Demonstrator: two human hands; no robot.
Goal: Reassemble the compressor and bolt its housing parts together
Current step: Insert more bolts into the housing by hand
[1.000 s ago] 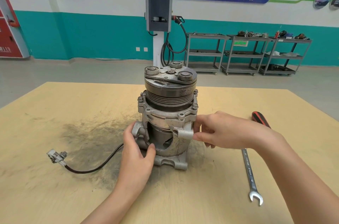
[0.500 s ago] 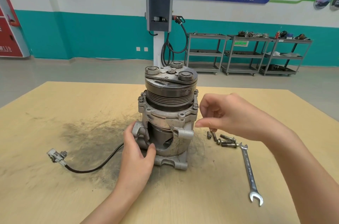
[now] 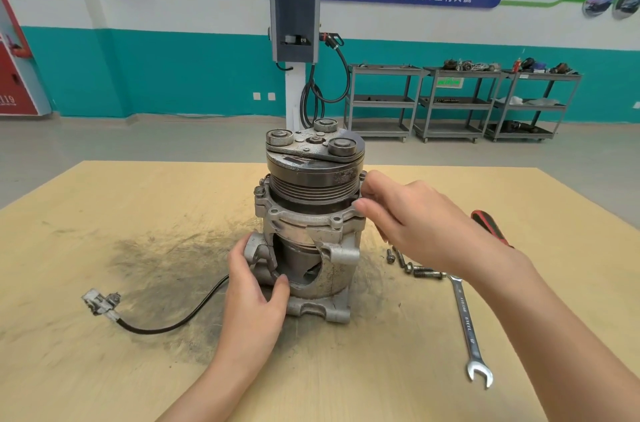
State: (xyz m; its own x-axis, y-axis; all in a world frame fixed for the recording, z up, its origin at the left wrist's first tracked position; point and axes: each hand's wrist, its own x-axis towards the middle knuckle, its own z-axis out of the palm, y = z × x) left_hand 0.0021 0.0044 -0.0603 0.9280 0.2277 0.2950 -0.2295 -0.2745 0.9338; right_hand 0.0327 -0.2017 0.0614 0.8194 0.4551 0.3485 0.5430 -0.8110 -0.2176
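Observation:
The grey metal compressor (image 3: 304,224) stands upright in the middle of the wooden table (image 3: 104,207), with its dark clutch pulley (image 3: 313,169) on top. My left hand (image 3: 252,304) grips the lower housing from the left, thumb at the edge of the cut-out opening. My right hand (image 3: 415,224) is at the right edge of the upper flange, thumb and fingers pinching at a bolt there. The fingers hide most of that bolt. Several loose bolts (image 3: 415,267) lie on the table just right of the compressor.
A combination wrench (image 3: 467,324) lies at the right, and a red-and-black handled tool (image 3: 491,226) shows behind my right wrist. A black cable ends in a connector (image 3: 100,302) at the left. Dark grime stains the table left of the compressor.
My right hand left the lower side lug, lifted with its fingers pinched, and moved up to the upper flange's right edge. My left hand and the compressor stayed put.

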